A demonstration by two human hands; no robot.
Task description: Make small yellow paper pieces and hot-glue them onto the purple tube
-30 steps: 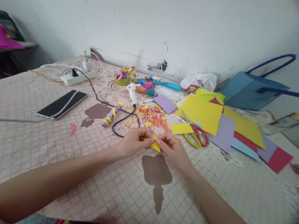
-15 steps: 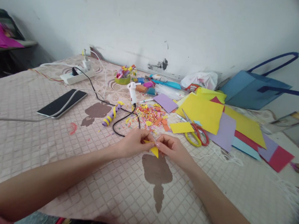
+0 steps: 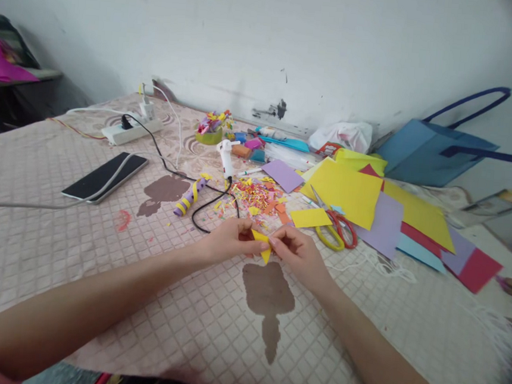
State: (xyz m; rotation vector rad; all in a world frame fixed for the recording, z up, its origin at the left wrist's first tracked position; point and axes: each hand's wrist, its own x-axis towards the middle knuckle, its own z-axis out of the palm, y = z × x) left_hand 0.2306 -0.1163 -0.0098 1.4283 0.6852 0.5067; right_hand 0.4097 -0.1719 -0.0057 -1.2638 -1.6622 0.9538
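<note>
Between my hands is a small folded piece of yellow paper [image 3: 261, 236] with a pointed lower tip. My left hand [image 3: 233, 238] pinches it from the left, thumb across its front. From the right, my right hand [image 3: 294, 248] grips its edge between thumb and fingertips. Just beyond lies a heap of colourful paper scraps [image 3: 255, 197]. A white glue gun [image 3: 226, 158] stands behind it, its black cord looping near my left hand. To the right of my right hand rest scissors [image 3: 344, 231] with red and yellow handles, touching a yellow paper strip [image 3: 311, 218].
Coloured sheets [image 3: 346, 191] overlap on the right, before a blue bag [image 3: 434, 152]. A purple-and-yellow roll [image 3: 189, 199] lies left of the scraps. Further left are a tablet-like dark device [image 3: 105, 176] with a grey cable over it and a power strip [image 3: 129, 132]. White string [image 3: 388, 268] trails at right.
The yellow piece has turned in my fingers and shows more of its upper part. My left thumb now lies over its front, and both hands stay in nearly the same place.
</note>
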